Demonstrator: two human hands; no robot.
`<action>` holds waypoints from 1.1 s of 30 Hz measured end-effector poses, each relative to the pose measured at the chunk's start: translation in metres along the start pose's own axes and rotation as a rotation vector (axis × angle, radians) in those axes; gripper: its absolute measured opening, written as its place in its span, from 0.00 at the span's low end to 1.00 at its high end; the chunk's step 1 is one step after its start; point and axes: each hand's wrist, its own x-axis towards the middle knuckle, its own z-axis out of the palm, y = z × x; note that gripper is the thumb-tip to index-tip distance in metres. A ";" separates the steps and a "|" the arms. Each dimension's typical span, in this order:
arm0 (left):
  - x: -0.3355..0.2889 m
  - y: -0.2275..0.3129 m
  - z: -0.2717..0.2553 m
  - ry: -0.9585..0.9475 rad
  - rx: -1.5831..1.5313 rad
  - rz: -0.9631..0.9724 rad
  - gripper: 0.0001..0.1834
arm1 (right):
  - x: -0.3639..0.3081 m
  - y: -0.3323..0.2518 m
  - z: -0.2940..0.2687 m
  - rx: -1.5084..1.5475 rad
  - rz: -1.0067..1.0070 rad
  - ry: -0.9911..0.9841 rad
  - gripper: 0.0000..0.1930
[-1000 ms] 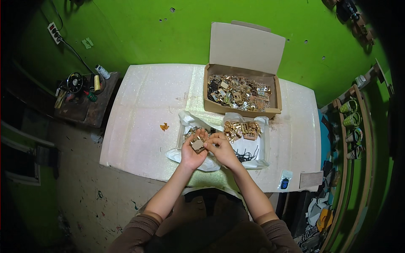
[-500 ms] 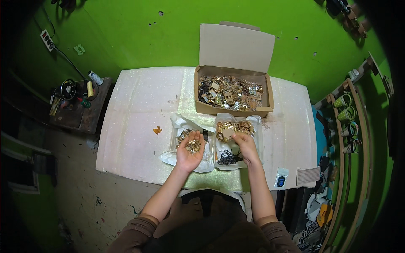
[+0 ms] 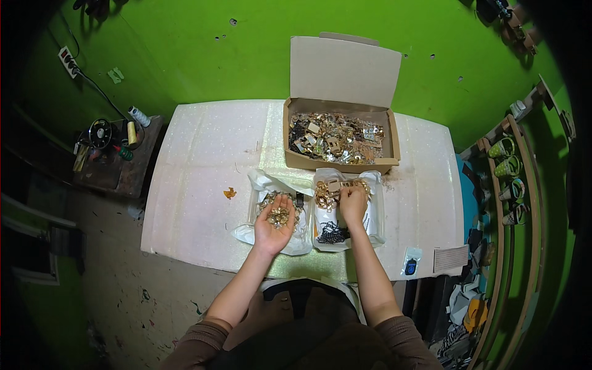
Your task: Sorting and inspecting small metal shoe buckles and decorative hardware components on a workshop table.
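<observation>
My left hand [image 3: 275, 229] is palm up and cupped around a small heap of gold metal pieces [image 3: 279, 217]. It hovers over the left paper-lined tray [image 3: 302, 240], where more small metal pieces and a dark item partly show. In the right paper-lined tray [image 3: 376, 231], larger gold buckle-like pieces [image 3: 325, 196] fill the far end. My right hand [image 3: 353, 205] reaches down among them, fingers pinched together; what they grip is hidden. A flat rectangular gold piece [image 3: 333, 185] shows just left of the fingertips. Black chain-like strands [image 3: 333, 233] lie at that tray's near end.
Behind the trays stands an open cardboard box [image 3: 342, 164] heaped with metal fittings. An orange scrap [image 3: 229, 193] lies left on the glittery white tabletop [image 3: 191, 166]. At the right front are a small packet [image 3: 411, 262] and a striped piece [image 3: 450, 258].
My right hand has moved slightly left and lowered into the gold pieces; the flat gold piece it held up is now lower, beside its fingertips. My left hand stays cupped, shifted slightly.
</observation>
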 end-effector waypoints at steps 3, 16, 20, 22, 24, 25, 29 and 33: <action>-0.001 0.000 0.002 0.002 0.000 0.001 0.12 | -0.008 -0.003 -0.008 0.035 -0.092 0.077 0.09; -0.002 -0.006 0.003 -0.138 0.206 -0.168 0.23 | -0.070 -0.060 -0.041 0.276 -0.622 -0.237 0.10; -0.001 -0.010 0.006 -0.155 0.250 -0.157 0.25 | -0.075 -0.070 -0.036 0.223 -0.671 -0.251 0.11; 0.000 -0.008 0.003 -0.169 0.242 -0.154 0.25 | -0.075 -0.071 -0.035 0.209 -0.665 -0.258 0.10; -0.002 -0.008 0.004 -0.175 0.245 -0.156 0.25 | -0.075 -0.071 -0.033 0.192 -0.657 -0.267 0.09; -0.002 -0.007 0.004 -0.181 0.247 -0.162 0.25 | -0.075 -0.071 -0.032 0.180 -0.673 -0.280 0.08; -0.001 -0.004 0.001 -0.159 0.183 -0.157 0.25 | -0.078 -0.077 -0.029 0.276 -0.679 -0.390 0.05; -0.003 -0.003 0.003 -0.167 0.199 -0.127 0.25 | -0.079 -0.085 -0.033 0.406 -0.669 -0.427 0.05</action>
